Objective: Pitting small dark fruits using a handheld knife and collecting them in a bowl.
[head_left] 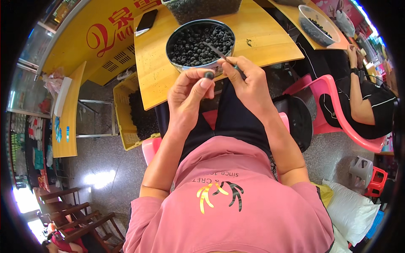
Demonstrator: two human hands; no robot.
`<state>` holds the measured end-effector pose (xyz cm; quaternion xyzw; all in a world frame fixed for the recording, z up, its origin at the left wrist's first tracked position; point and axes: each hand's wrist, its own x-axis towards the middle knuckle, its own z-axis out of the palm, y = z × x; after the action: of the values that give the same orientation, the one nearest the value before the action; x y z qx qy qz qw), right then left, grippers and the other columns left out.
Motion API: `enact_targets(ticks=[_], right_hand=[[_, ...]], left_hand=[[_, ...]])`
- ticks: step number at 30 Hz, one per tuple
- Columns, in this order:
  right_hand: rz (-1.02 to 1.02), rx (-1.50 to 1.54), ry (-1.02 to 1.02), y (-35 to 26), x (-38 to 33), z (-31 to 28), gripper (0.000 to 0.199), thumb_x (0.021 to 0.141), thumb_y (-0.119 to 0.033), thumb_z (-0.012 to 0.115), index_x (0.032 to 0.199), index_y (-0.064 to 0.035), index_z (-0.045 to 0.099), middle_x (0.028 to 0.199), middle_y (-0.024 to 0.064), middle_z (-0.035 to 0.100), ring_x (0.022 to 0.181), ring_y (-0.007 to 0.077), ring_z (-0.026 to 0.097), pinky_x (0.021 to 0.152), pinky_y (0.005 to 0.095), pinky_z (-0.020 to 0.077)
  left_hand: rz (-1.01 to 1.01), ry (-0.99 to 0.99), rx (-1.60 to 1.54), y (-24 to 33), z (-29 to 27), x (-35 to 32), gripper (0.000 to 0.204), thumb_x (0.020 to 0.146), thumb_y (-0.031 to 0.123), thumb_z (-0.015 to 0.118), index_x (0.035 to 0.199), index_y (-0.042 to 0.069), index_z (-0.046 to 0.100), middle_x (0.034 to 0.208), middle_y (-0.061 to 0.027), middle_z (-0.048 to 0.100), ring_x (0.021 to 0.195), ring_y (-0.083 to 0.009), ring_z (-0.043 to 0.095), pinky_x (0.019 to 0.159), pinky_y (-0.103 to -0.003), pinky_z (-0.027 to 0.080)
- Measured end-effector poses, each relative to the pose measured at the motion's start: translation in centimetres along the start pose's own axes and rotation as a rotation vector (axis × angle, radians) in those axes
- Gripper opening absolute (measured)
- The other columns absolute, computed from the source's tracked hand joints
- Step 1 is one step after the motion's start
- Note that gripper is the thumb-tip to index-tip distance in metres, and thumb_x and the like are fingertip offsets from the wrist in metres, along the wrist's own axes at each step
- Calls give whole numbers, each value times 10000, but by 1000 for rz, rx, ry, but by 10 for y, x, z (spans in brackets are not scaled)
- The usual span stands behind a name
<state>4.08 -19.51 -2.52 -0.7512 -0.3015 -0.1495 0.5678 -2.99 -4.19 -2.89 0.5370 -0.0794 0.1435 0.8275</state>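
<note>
My left hand (188, 90) pinches a small dark round bead (209, 74) between thumb and fingertips, just in front of the table edge. My right hand (249, 80) grips a thin metal needle-like tool (217, 51) whose tip points up and left over a round metal bowl (173, 37) filled with several dark beads. The bowl stands on a wooden table (270, 42). The two hands are close together, the bead a little left of the right fingers.
A black phone (147, 21) lies on the table's left. A mesh container of dark beads (202, 8) stands behind the bowl. A yellow crate (120, 114) sits on the floor left. Another person (363, 97) sits right on a pink chair (337, 114), with a second bowl (316, 21).
</note>
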Motion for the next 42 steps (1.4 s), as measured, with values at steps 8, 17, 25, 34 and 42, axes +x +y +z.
enact_targets(ticks=[8,17,25,34,42], right_hand=[[347,555,-190,-20,-11,4,284,950,-287,630,1041,-21,665,806,-26,628,665,15,479,575,180,382],[422,560,-210,-14,-6,0,259,976,-196,569,1147,-13,634,818,8,613,605,19,456,544,169,363],[321,539,34,11,14,-26,343,1017,-211,491,1295,-16,533,839,26,607,636,36,481,591,177,404],[354,473,-49,1,11,-26,321,1019,-215,488,1271,-27,552,761,-2,566,573,9,374,516,160,326],[349,465,-58,4,10,-29,309,1019,-216,486,1264,-44,562,736,-11,555,563,10,360,509,157,310]], left_hand=[[119,-15,272,-6,-2,-3,167,928,32,617,1086,-22,624,979,-22,589,803,-69,556,729,-197,469],[227,136,500,28,-36,-2,128,917,1,611,1043,4,636,900,-13,600,788,-64,556,717,-204,467],[382,548,1474,73,-162,32,265,858,75,687,1109,4,637,966,-94,609,799,-142,582,724,-274,495],[325,-341,1516,28,-80,120,187,850,124,649,1012,31,665,888,-117,641,869,-258,625,759,-346,487],[182,-628,1782,-1,-68,148,121,775,87,612,879,54,663,958,-126,664,955,-312,622,798,-423,495]])
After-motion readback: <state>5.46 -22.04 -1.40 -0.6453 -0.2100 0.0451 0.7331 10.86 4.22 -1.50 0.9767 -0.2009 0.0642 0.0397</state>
